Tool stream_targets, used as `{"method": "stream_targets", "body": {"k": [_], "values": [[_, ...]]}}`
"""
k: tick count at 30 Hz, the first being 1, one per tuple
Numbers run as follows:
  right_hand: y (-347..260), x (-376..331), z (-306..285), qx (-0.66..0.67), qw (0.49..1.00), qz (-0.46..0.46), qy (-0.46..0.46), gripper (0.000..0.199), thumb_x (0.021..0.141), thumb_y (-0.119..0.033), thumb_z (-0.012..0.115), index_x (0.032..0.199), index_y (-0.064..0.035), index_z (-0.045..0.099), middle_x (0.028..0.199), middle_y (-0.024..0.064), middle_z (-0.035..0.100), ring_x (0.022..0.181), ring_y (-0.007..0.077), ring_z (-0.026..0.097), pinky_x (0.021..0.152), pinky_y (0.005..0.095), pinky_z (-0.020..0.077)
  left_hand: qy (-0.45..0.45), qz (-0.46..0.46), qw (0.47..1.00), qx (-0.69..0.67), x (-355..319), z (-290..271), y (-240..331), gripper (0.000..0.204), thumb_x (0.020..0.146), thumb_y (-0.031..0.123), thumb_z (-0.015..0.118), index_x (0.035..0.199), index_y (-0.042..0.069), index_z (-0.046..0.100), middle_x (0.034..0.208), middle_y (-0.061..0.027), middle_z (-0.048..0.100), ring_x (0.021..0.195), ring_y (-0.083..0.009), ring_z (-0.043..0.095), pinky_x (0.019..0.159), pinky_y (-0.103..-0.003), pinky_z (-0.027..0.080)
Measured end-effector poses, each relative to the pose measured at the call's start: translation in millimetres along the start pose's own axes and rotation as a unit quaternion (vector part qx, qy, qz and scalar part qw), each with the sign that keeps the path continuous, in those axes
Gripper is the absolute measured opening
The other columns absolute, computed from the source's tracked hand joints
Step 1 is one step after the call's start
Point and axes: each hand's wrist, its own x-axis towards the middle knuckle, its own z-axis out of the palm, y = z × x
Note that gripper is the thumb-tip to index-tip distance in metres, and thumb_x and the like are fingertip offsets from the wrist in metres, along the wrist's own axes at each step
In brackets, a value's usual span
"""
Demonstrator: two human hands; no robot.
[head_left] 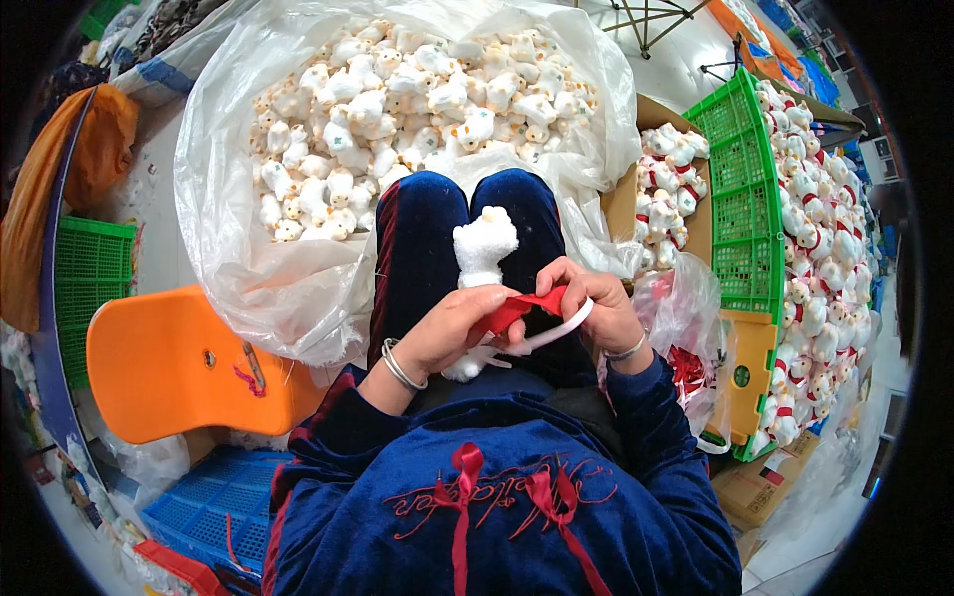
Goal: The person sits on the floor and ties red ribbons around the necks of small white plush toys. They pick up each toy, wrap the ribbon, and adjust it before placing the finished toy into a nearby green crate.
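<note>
A small white plush toy (485,241) lies on my lap between my knees, its middle partly hidden by my hands. My left hand (459,320) is closed on one side of a piece of red cloth (505,313), thumb on top. At the other end of the cloth, my right hand (593,306) pinches it between thumb and fingers. A narrow white strip (558,333) curves from my right fingers back toward the left hand, below the red cloth. Whether the cloth touches the toy I cannot tell.
Ahead, a large clear plastic sheet (224,164) holds a heap of white plush toys (427,94). To the right stand a cardboard box (701,214), a green crate (740,189) beside red-banded toys (820,238), and a plastic bag (686,308). An orange chair (164,363) is at left.
</note>
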Motion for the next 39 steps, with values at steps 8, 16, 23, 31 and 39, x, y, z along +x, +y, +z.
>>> {"method": "stream_targets", "body": {"k": [8, 16, 23, 31, 39], "values": [[-2.9, -4.2, -0.9, -0.043, 0.999, -0.024, 0.006, 0.013, 0.093, -0.015, 0.065, 0.095, -0.0031, 0.069, 0.120, 0.0143, 0.060, 0.115, 0.0237, 0.056, 0.103, 0.0347, 0.0406, 0.074, 0.036, 0.972, 0.219, 3.3, 4.9, 6.5, 0.035, 0.106, 0.025, 0.055, 0.129, 0.001, 0.065, 0.104, -0.0058, 0.071, 0.091, -0.0106, 0.064, 0.083, -0.024, 0.051], [-30.0, 13.1, 26.7, -0.321, 0.936, -0.022, 0.145, 0.017, 0.089, -0.009, 0.078, 0.100, -0.0023, 0.068, 0.094, 0.0069, 0.071, 0.086, 0.0113, 0.067, 0.074, 0.0255, 0.0526, 0.125, 0.240, 0.812, 0.517, 1.5, 23.5, 31.5, 0.032, 0.090, 0.009, 0.073, 0.122, 0.005, 0.069, 0.122, -0.0061, 0.066, 0.100, -0.0137, 0.065, 0.087, -0.026, 0.051], [-48.1, 35.6, 37.9, -0.186, 0.974, -0.036, 0.123, 0.013, 0.100, -0.012, 0.063, 0.107, -0.0010, 0.065, 0.096, 0.0017, 0.066, 0.086, 0.0105, 0.061, 0.078, 0.0265, 0.0508, 0.083, 0.231, 0.934, 0.259, 2.7, 19.2, 38.6, 0.021, 0.091, -0.009, 0.063, 0.106, 0.002, 0.073, 0.106, -0.0048, 0.069, 0.096, -0.0123, 0.065, 0.083, -0.026, 0.053], [-7.5, 43.6, 12.0, 0.010, 0.989, 0.147, -0.004, 0.033, 0.107, -0.030, 0.057, 0.113, 0.0007, 0.066, 0.096, 0.0051, 0.068, 0.083, 0.0107, 0.063, 0.077, 0.0243, 0.0505, 0.007, 0.286, 0.908, 0.305, 0.5, 2.9, 49.5, 0.011, 0.087, -0.004, 0.066, 0.094, 0.004, 0.065, 0.118, -0.0105, 0.066, 0.112, -0.0196, 0.061, 0.101, -0.034, 0.048], [25.1, 44.4, 11.0, -0.312, 0.936, 0.128, 0.099, 0.017, 0.095, -0.018, 0.067, 0.098, -0.0008, 0.069, 0.072, 0.0105, 0.067, 0.064, 0.0195, 0.064, 0.061, 0.0311, 0.0494, 0.177, 0.177, 0.918, 0.308, 2.0, -34.2, 40.6, 0.017, 0.091, 0.015, 0.072, 0.100, 0.001, 0.066, 0.107, -0.0082, 0.068, 0.096, -0.0133, 0.063, 0.086, -0.027, 0.051]]}}
